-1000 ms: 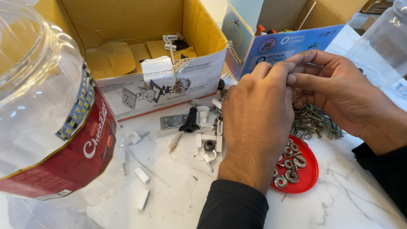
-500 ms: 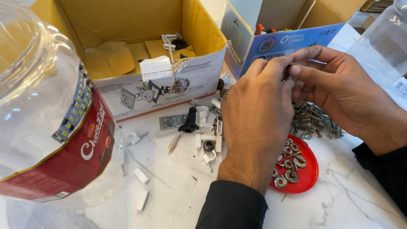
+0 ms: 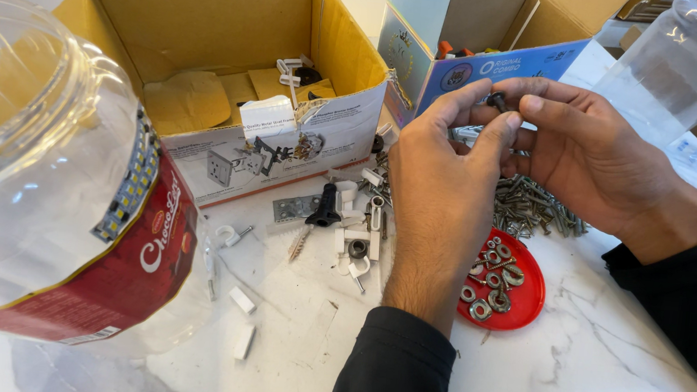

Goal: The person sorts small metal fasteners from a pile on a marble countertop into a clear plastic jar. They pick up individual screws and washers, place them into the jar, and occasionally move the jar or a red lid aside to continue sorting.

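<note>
White marble counter point(image 3: 603, 382) strewn with hardware: both hands, left hand point(image 3: 443, 188) and right hand point(image 3: 591, 151), pinch one small dark fastener point(image 3: 498, 99) above the red lid point(image 3: 526, 303), fingertips clamped together to steady it.

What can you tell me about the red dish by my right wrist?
The red dish is a shallow, round lid-like tray, apparently glossy plastic, lying flat on the white marble table. It holds loose metal nuts and washers with a few small screws. The left hand hides its left edge from the camera. A pile of screws lies just beyond its far rim. Neither hand seems to touch it.
</note>
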